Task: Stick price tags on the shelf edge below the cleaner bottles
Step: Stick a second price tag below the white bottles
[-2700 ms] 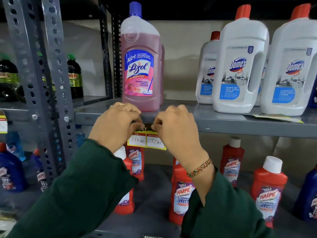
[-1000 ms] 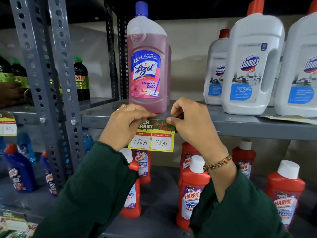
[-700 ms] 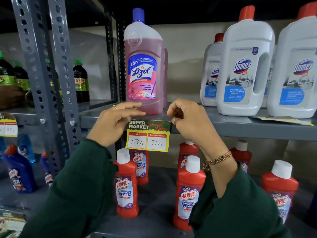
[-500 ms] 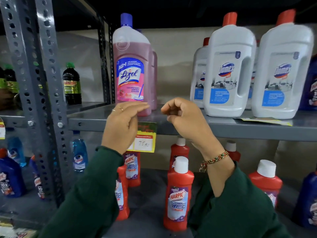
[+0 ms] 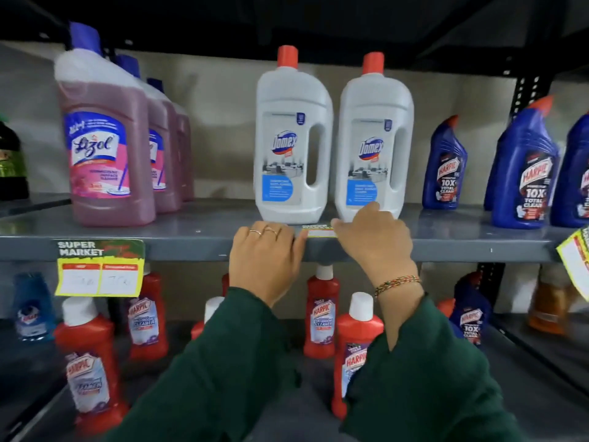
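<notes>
A yellow and green price tag (image 5: 98, 267) hangs stuck on the grey shelf edge (image 5: 191, 247) below the pink Lizol bottles (image 5: 102, 138). Two white Domex bottles (image 5: 291, 138) stand in the middle of the shelf. In front of them a second price tag (image 5: 318, 231) lies flat on the shelf's front lip. My left hand (image 5: 266, 260) rests on the lip at the tag's left end. My right hand (image 5: 371, 240) covers its right end, fingers bent onto it. Most of that tag is hidden by my hands.
Blue Harpic bottles (image 5: 522, 167) stand at the right of the same shelf. Another yellow tag (image 5: 575, 260) hangs at the far right edge. Red Harpic bottles (image 5: 322, 314) fill the lower shelf. A dark bottle (image 5: 11, 161) sits at far left.
Both hands let go of the tag under the Lizol bottles, which stays stuck, and moved right to the tag lying in front of the Domex bottles. The view shifted right.
</notes>
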The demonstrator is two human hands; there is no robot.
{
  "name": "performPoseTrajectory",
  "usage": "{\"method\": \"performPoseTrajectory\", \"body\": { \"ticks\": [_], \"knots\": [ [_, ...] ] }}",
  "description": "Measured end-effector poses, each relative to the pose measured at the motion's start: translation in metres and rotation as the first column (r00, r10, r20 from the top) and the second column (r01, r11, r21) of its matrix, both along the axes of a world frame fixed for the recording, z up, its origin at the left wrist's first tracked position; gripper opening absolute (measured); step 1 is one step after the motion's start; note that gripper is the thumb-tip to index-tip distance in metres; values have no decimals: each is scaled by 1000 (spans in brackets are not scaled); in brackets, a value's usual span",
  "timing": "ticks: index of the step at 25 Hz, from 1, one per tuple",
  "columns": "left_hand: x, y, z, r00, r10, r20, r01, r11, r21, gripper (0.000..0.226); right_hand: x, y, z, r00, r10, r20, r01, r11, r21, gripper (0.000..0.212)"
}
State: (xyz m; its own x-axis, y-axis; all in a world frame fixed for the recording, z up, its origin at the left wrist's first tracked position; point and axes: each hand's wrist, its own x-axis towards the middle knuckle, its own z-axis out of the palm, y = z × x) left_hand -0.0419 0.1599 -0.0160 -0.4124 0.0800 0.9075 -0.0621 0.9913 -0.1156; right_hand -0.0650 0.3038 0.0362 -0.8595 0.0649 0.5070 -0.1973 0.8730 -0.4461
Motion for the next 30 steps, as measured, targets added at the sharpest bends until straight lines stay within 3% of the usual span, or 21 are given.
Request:
{"method": "performPoseTrajectory", "body": {
  "ticks": [3,9,11,13,16,18,20,21,24,28,30],
  "knots": [
    [-1,0,-3,999,17,-47,-17,1000,-12,38,-5,0,-6,986,128,-105,-136,988,-71,49],
    [-2,3,-5,996,27,-81,-26,1000,14,38,-9,1,-10,948,172,-270,-241,937,-251,29],
    [-1,7,-5,997,26,-71,-23,999,44,39,-9,4,-13,918,213,-335,-346,841,-416,22],
    [1,11,-5,998,6,-55,-2,996,86,43,-7,10,-18,880,252,-402,-455,690,-563,29],
    [8,19,3,995,-89,-33,95,964,249,46,-3,27,-20,819,389,-422,-574,552,-605,45],
    [14,25,10,981,-188,-52,194,909,370,39,-1,38,-22,750,520,-409,-655,495,-571,44],
    [20,33,14,953,-298,-61,299,878,375,42,0,48,-27,678,613,-406,-723,453,-522,43],
    [22,38,14,946,-318,-55,319,896,308,38,2,52,-31,660,638,-398,-744,479,-466,42],
    [18,43,8,957,-290,10,287,952,105,32,3,61,-46,684,612,-396,-714,672,-194,26],
    [13,44,-2,968,-237,81,229,969,96,34,-4,56,-53,716,579,-389,-538,814,219,17],
    [14,46,-4,978,-201,52,193,973,125,32,-6,51,-52,710,560,-426,-473,828,300,21]
  ]
}}
